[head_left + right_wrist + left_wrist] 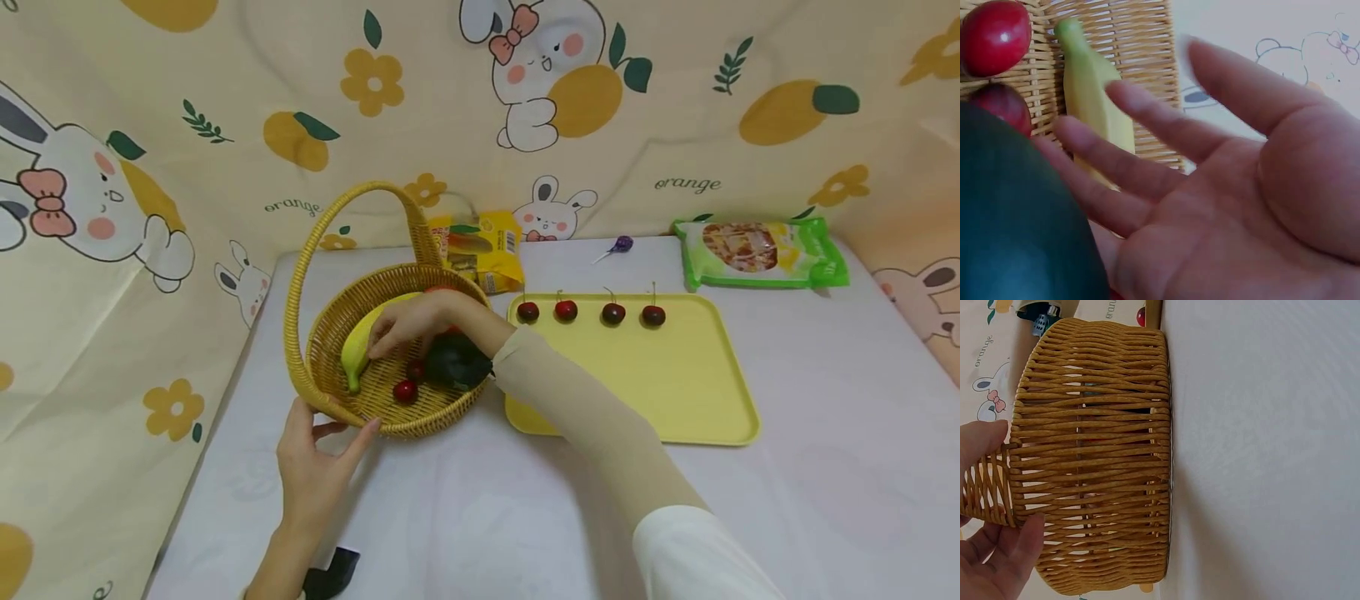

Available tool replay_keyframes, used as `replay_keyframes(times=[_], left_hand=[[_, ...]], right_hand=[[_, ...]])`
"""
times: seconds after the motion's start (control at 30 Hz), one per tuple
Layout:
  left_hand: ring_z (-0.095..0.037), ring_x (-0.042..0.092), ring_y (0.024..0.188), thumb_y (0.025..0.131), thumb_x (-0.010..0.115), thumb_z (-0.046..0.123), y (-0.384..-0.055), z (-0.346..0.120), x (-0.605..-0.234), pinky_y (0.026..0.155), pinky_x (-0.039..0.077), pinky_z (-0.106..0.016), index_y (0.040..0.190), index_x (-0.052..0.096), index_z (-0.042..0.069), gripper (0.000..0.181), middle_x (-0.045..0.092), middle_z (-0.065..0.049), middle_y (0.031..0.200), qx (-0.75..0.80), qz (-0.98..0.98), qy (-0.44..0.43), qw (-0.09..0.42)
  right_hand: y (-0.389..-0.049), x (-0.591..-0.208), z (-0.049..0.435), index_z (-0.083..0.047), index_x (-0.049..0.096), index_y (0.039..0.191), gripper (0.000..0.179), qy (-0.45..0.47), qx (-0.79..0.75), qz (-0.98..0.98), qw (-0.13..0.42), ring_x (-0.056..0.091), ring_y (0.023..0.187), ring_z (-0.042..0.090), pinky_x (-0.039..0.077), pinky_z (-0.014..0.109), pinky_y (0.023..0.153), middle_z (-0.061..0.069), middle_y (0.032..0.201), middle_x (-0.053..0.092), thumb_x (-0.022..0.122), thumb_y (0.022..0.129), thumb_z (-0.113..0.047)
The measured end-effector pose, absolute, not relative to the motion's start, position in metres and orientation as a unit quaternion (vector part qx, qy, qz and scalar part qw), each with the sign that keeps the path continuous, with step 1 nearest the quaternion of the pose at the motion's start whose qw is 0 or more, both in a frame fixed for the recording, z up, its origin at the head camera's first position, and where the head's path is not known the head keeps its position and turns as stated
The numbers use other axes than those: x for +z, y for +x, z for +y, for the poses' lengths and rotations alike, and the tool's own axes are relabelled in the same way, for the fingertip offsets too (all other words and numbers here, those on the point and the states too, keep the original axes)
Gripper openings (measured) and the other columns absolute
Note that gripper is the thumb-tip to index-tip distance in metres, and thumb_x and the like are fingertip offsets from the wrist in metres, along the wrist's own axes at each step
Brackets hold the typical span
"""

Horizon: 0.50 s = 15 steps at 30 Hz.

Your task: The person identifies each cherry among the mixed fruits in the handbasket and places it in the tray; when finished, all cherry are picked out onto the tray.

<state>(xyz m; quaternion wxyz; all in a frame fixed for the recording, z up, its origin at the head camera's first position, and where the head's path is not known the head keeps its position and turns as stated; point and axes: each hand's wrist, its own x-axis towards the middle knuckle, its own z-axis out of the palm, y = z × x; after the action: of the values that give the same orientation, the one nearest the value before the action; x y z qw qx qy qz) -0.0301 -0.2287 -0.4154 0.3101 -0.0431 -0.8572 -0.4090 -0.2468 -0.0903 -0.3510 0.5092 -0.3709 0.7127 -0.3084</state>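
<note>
My left hand (318,467) grips the near rim of the wicker basket (435,423) at the foot of its arched handle; the left wrist view shows thumb and fingers on either side of the handle base (988,487). My right hand (420,321) reaches down into the basket, over a yellow banana (358,346). In the right wrist view its fingers are spread, with nothing held between them. Beside it are two red cherries (406,391) and a large, smooth, dark green rounded thing (1022,219). Something red behind is mostly hidden by the right wrist.
Right of the basket lies a yellow tray (637,392), with several stemmed cherries (566,311) in a row along its far edge. Behind stand a yellow snack bag (487,250), a purple lollipop (622,244) and a green-edged packet (761,252). A patterned cloth (450,100) hangs behind the table.
</note>
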Motion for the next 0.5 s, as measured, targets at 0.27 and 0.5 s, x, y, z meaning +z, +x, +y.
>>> replay_keyframes(times=[0.27, 0.5], left_hand=[[-0.021, 0.06, 0.092, 0.065, 0.091, -0.002, -0.033, -0.228, -0.417, 0.072, 0.054, -0.013, 0.113, 0.058, -0.005, 0.059, 0.06, -0.005, 0.101, -0.418, -0.845, -0.06, 0.327], [-0.021, 0.059, 0.094, 0.068, 0.091, 0.002, -0.031, -0.229, -0.416, 0.073, 0.053, -0.013, 0.116, 0.057, -0.004, 0.059, 0.059, -0.005, 0.102, -0.416, -0.857, -0.043, 0.301]], right_hand=[[-0.246, -0.365, -0.102, 0.002, 0.067, 0.116, 0.035, -0.488, -0.195, 0.691, 0.496, 0.054, 0.091, 0.015, 0.05, 0.025, 0.073, 0.015, 0.11, 0.062, 0.072, 0.083, 0.01], [-0.242, -0.373, -0.111, 0.001, 0.069, 0.105, 0.027, -0.492, -0.154, 0.697, 0.499, 0.055, 0.086, 0.013, 0.051, 0.023, 0.072, 0.004, 0.095, 0.063, 0.075, 0.08, 0.012]])
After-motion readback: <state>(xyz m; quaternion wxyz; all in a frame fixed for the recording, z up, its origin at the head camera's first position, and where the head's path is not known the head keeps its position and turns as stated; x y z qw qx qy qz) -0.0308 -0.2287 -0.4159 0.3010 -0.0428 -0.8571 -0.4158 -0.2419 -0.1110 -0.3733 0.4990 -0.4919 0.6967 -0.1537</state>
